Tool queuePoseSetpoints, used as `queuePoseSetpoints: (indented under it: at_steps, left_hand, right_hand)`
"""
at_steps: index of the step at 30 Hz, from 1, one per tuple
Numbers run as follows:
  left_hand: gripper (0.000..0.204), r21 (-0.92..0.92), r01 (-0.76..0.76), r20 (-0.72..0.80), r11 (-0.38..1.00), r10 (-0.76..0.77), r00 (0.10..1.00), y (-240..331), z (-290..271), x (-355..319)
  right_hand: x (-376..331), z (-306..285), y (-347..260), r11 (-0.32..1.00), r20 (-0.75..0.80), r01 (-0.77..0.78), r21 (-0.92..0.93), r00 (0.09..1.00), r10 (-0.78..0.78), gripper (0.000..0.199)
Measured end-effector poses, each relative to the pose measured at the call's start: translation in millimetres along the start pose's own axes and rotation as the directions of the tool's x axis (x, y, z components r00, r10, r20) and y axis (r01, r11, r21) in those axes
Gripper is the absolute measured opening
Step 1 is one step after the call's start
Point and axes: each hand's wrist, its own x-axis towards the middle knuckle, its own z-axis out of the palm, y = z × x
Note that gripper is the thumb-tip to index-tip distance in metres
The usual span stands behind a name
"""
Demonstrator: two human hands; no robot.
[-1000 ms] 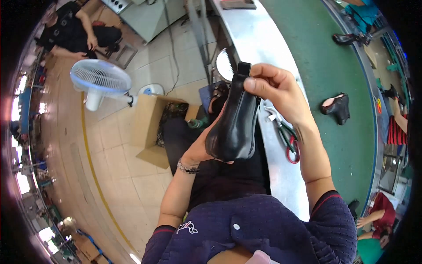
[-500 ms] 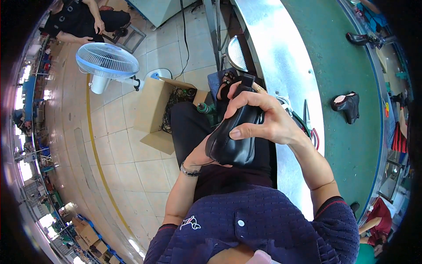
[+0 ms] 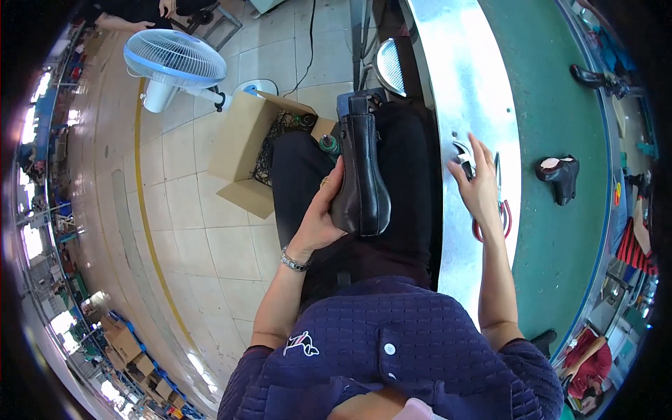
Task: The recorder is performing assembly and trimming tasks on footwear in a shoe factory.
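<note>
My left hand point(image 3: 322, 217) grips a black leather ankle boot point(image 3: 364, 178) from its left side, with the thumb lying along it. The boot is above my lap, its rounded end toward me and a narrow black piece sticking out of its far end. Over the metal bench at the right, my right hand point(image 3: 479, 189) is open, thumb and fingers apart. Its fingertips are next to a small silver and white tool point(image 3: 462, 152), partly hidden by the hand. Beside the wrist lie scissors with red handles point(image 3: 505, 218), also partly covered.
An open cardboard box point(image 3: 241, 154) with dark tangled material stands left of my legs, a green bottle point(image 3: 329, 144) near it. A fan point(image 3: 175, 59) is farther left. Another black boot point(image 3: 558, 178) lies on the green surface point(image 3: 546, 266) beyond the bench point(image 3: 465, 70). Other people sit nearby.
My right hand has let go of the boot and moved right, over the bench tools. My left hand now holds the boot alone, turned more upright in view.
</note>
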Motion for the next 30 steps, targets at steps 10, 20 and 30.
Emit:
queuePoseSetpoints:
  at_steps: [10,20,30]
  left_hand:
    - [0.070,-0.038,0.219,-0.273,0.975,-0.221,0.936,29,-42,-42]
    - [0.070,-0.259,0.479,-0.156,0.839,-0.525,0.836,66,-42,8]
    - [0.072,-0.164,0.354,-0.242,0.921,-0.386,0.890,42,-36,36]
  right_hand:
    - [-22,-5,44,0.908,0.052,-0.080,-0.410,0.992,0.111,0.050]
    - [-3,-20,-51,0.247,0.563,-0.657,0.712,0.745,0.358,0.046]
    - [27,-20,-157,0.641,0.794,-0.608,0.468,0.607,-0.004,0.068]
